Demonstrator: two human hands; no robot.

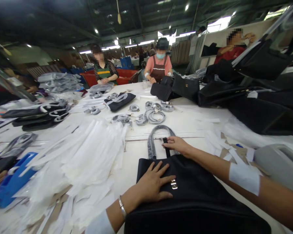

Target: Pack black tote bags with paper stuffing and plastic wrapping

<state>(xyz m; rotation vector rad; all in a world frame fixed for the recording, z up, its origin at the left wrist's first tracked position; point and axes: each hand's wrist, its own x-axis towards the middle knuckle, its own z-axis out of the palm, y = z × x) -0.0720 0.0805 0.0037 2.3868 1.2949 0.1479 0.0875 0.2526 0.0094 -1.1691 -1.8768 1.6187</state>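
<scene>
A black handbag [200, 191] lies on the white table right in front of me, with a gold clasp [174, 184] on its face. Its handle [151, 143], wrapped in clear plastic, arches away from me. My left hand [153, 183] rests flat on the bag beside the clasp, fingers spread. Above the bag's top edge, my right hand [177, 144] pinches a short black strap [166, 148] between thumb and fingers. Part of that strap is covered by the fingers.
White plastic sheets [97, 149] spread on the left, near a blue tray [17, 182]. Coiled wrapped straps [155, 116] and a black bag [119, 102] lie farther back. Black bags [266, 107] pile up at right, above a grey machine [280, 165]. Two people work across the table.
</scene>
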